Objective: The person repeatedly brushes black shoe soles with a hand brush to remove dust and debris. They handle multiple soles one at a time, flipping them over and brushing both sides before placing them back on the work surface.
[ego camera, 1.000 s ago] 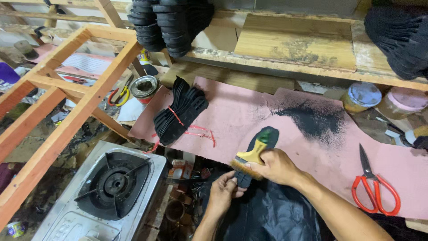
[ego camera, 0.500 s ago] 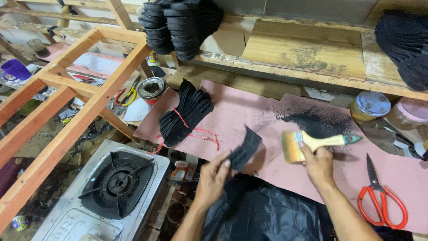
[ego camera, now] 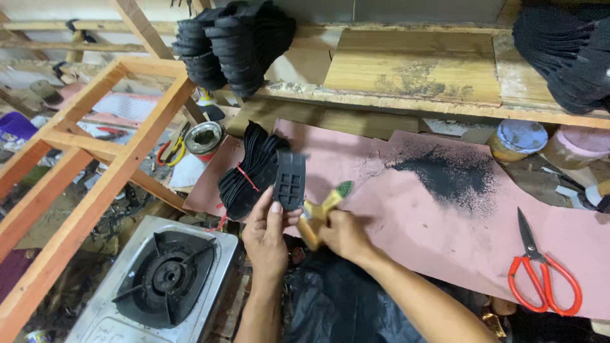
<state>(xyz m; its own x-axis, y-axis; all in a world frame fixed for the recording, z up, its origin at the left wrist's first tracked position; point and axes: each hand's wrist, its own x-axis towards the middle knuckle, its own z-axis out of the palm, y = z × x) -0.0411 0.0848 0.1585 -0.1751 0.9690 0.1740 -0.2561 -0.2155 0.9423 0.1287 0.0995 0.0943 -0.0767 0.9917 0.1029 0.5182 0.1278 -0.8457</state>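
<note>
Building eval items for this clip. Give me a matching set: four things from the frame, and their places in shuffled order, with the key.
Things
1. black sole piece
2. paintbrush
3. red-handled scissors
4. gas burner

Places
A. lying on the pink sheet at far right
B. held up in the left hand
C. low at left, below the wooden frame
D. gripped in the right hand

Pairs: 1-B, 2-D, 3-A, 4-C
</note>
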